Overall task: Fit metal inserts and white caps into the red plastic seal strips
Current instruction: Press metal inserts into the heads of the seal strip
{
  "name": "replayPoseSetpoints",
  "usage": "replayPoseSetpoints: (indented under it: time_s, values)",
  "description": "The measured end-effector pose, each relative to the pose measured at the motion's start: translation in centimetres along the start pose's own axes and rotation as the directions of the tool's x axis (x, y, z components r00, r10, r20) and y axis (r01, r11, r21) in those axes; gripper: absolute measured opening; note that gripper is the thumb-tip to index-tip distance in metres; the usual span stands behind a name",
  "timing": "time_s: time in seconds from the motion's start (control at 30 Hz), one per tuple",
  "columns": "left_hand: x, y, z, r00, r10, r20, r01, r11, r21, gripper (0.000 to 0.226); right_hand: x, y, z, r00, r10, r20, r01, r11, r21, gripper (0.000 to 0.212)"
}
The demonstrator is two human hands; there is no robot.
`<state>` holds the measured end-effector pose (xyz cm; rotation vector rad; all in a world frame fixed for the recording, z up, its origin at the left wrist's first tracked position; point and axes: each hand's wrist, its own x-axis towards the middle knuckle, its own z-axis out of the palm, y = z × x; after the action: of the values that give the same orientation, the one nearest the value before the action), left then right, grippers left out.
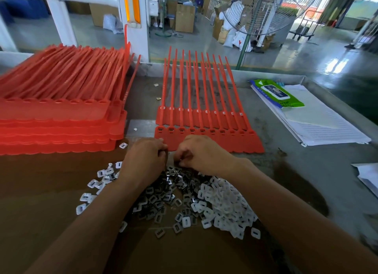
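Both hands are down at the far edge of the parts heap, knuckles up. My left hand [145, 159] has its fingers curled in tight, fingertips right at the near edge of the front red seal strip sheet [221, 140]; whether there's a piece inside them, I can't tell. My right hand [202, 155] is curled too, fingertips dipping into the metal inserts [161, 194], and again I can't tell if anything is pinched. The dark inserts lie heaped between my forearms on the brown cardboard [61, 222]. The white caps [225, 204] are piled just right of them, under my right forearm, with a few strays [98, 181] scattered to the left. A second red sheet [194, 115] lies just behind the front one, tails pointing away. Far left sits a tall stack of red strips [57, 118]. Off right on the grey table [286, 171]: lined paper [319, 124] with a green wipes pack [276, 94] on top
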<state>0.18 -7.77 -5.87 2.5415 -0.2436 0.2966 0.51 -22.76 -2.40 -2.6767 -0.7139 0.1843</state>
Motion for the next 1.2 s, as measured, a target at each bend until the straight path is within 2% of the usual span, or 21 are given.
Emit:
replayPoseSetpoints:
  time_s: [0.3,0.73,0.97,1.1,1.2]
  values:
    - [-0.1,-0.1,0.1,1.000,0.002,-0.015,-0.002,1.000,-0.019,0.027,-1.3,0.5,-0.8,1.000,0.029,-0.008,-0.028,0.996,0.089,0.008]
    - [-0.1,-0.2,0.1,1.000,0.001,-0.018,-0.001,1.000,-0.012,0.026,-2.3,1.9,-1.2,0.997,0.072,-0.015,-0.065,0.964,0.258,0.007]
    - [-0.2,-0.2,0.1,1.000,0.005,-0.016,-0.005,1.000,-0.023,0.026,-2.6,3.3,-1.8,0.990,0.120,-0.067,-0.100,0.962,0.255,0.017]
    - [-0.2,-0.2,0.1,1.000,0.006,-0.015,-0.006,1.000,-0.017,0.026,-2.3,5.9,-2.5,0.942,0.257,-0.218,-0.206,0.951,0.231,0.019]
    - [-0.2,-0.2,0.1,1.000,0.006,-0.017,-0.006,1.000,-0.018,0.026,-1.6,9.0,-3.0,0.837,0.437,-0.328,-0.365,0.894,0.261,0.014]
